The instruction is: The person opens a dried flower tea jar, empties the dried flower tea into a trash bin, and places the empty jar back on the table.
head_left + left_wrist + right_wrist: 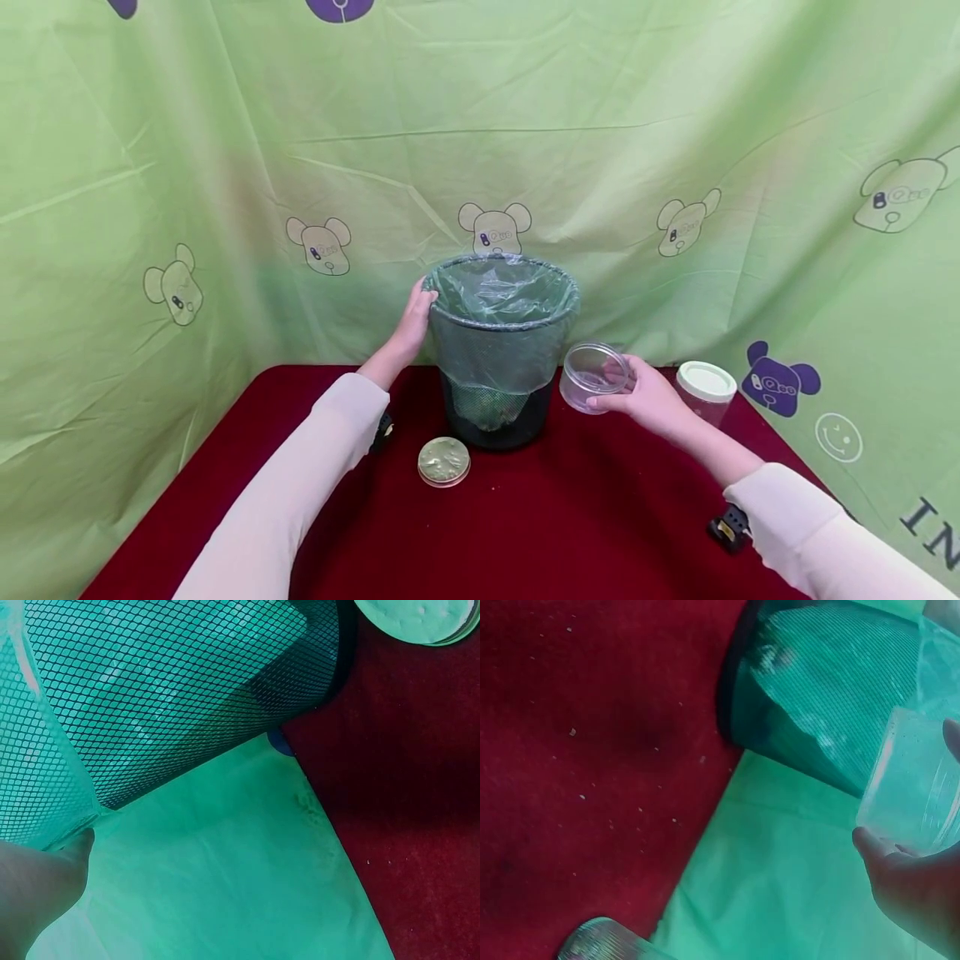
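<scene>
A black mesh wastebasket [502, 367], lined with a thin green plastic bag [487, 292], stands upright at the back of the table. My left hand [414, 317] grips its rim on the left side, with the bag folded over the edge there; some of the fingers are hidden. Beside the basket on the right, my right hand [645, 396] holds a clear plastic jar [585, 387] without a lid, its mouth upward and a little tilted. Through its clear wall [907, 780] no contents can be made out. On the cloth before the basket lies a round metallic-looking lid [443, 461].
A second clear jar with a white lid [707, 381] stands at the back right, partly behind my right forearm. Small pale crumbs [573, 732] dot the dark red tablecloth [525, 533]. A green printed curtain [405, 167] hangs close behind the table and along its sides.
</scene>
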Demonstrator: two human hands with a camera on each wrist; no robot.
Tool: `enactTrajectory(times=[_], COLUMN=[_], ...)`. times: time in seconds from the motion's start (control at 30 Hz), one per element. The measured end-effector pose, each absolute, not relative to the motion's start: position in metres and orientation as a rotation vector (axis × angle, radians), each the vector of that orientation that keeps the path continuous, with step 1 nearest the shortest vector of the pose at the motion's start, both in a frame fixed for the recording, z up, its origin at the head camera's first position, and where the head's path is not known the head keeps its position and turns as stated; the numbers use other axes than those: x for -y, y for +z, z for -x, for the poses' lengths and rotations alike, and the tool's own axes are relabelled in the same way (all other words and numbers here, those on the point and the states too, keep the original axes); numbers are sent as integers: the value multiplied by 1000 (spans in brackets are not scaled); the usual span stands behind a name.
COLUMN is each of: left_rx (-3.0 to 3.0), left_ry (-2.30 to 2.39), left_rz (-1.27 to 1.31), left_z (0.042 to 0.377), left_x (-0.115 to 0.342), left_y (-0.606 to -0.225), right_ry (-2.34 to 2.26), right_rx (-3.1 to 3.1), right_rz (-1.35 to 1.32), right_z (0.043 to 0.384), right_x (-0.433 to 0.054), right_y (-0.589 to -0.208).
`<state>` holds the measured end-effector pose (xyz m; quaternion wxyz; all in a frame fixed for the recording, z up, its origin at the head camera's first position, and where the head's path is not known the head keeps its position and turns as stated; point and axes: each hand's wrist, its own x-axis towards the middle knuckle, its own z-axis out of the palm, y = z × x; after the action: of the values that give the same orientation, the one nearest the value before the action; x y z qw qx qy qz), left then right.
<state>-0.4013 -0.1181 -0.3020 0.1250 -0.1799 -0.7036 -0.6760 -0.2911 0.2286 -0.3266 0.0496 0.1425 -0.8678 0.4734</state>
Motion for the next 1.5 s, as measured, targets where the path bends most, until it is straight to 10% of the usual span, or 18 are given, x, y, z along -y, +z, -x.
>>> enactTrajectory(times=[1.5], left_rx=[2052], left_ry=[-1962], left_rz=[530], left_z=[402], left_x=[118], left_y=[-304], right_ry=[1442], right_rx=[2783], right_rz=[-309], right_z=[297], right_x=[-208], right_y=[-410])
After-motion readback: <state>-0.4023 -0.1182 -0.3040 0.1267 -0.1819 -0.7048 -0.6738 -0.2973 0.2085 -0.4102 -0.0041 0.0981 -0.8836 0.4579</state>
